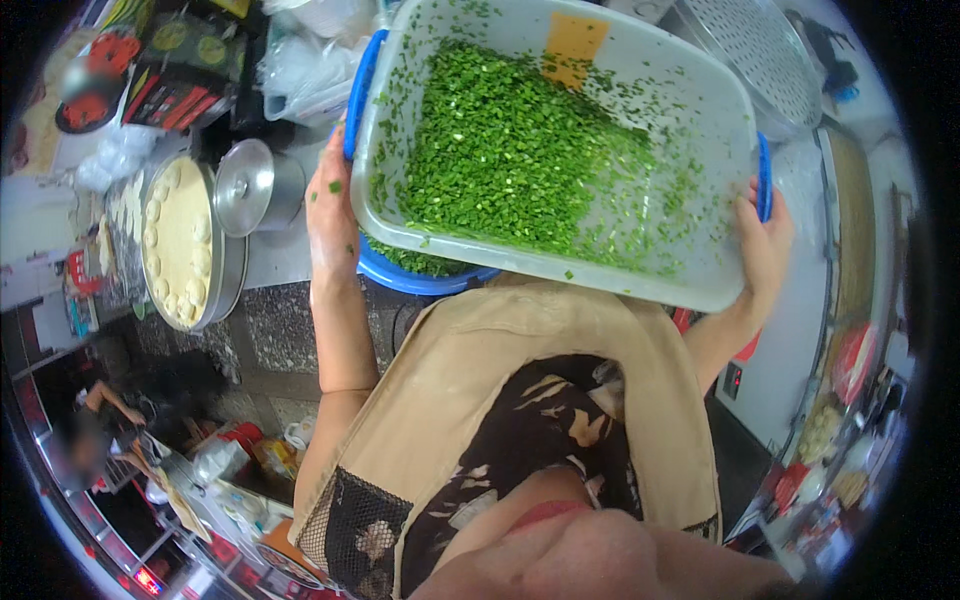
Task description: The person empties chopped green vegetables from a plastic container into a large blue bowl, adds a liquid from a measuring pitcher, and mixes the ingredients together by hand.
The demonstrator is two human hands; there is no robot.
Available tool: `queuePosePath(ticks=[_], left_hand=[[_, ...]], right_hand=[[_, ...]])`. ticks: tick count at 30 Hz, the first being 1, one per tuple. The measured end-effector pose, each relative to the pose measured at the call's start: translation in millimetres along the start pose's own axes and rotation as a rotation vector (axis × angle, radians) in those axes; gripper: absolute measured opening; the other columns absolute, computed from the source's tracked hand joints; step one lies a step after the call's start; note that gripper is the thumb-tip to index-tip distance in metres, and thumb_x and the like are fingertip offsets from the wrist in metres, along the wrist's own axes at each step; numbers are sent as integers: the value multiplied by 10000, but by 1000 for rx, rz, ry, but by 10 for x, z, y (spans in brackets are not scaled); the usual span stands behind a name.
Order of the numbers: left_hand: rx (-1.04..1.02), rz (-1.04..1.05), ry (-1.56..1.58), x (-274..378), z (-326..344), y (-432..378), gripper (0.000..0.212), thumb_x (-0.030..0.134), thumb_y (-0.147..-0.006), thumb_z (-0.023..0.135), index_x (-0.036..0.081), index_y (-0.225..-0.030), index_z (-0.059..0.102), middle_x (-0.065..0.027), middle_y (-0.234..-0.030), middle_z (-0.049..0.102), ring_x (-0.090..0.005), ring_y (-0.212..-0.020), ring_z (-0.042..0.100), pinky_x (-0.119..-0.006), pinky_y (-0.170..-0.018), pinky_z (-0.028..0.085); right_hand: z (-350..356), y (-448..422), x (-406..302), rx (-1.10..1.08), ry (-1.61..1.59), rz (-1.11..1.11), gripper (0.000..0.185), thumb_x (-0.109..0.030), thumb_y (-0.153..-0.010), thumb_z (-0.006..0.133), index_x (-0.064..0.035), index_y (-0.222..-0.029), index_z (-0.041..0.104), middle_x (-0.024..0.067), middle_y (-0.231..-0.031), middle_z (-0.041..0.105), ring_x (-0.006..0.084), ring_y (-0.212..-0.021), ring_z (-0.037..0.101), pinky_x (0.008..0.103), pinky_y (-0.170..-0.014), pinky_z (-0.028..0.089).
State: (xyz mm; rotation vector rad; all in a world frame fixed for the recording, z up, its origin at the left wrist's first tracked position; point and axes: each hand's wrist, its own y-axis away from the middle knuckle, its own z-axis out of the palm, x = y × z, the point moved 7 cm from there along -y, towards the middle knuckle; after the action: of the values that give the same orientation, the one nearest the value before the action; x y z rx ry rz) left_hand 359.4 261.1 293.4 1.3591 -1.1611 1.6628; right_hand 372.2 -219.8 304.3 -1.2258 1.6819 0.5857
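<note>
My left hand and my right hand hold a translucent plastic tub by its two ends, near its blue handles. Finely chopped green herbs, perhaps scallions or chives, are heaped toward the tub's left side. Loose green bits cling to the inner walls, and a few stick to my left hand. The tub is tilted and held above the counter in front of my body. Partly hidden beneath it is a blue basin with more chopped greens. My fingers are largely hidden behind the tub's ends.
Left of me stand a round metal pan with dough pieces around its edge and a lidded metal pot. A perforated metal steamer tray leans at the upper right. Another person is at the lower left.
</note>
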Motion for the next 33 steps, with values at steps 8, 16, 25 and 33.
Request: queuePosePath(ticks=[8,16,25,33], left_hand=[[-18,-261,169,-419,-397,-290,700,522,-838,407,25,-1320,304,-185,-1286,392,-329,-1167,391,-462,-955,330],[-317,-103,33,43,202,-490,530,383,-857,481,14,-1234,435,-113,-1124,511,-209,-980,494,-330,-832,393],[-687,-152,71,352,2877,636,666,167,-733,608,-52,-1290,314,-147,-1154,496,-199,-1044,497,-299,-857,408],[-283,-315,-11,-967,3004,623,400,177,-767,598,7,-1113,492,-49,-930,526,-146,-898,471,-287,-795,373]], right_hand=[[313,90,-262,66,-57,-101,280,-67,-712,561,12,-981,555,8,-788,571,73,-681,511,223,-605,439],[-341,864,330,321,-145,52,238,-94,-679,583,-6,-899,576,53,-751,596,111,-688,547,273,-656,455],[-2086,1053,1799,593,-204,275,220,-86,-701,584,-7,-906,581,8,-736,583,90,-664,534,223,-629,438],[-2048,102,2179,496,-39,150,247,-104,-687,595,-4,-912,587,68,-743,612,127,-669,574,264,-637,460]])
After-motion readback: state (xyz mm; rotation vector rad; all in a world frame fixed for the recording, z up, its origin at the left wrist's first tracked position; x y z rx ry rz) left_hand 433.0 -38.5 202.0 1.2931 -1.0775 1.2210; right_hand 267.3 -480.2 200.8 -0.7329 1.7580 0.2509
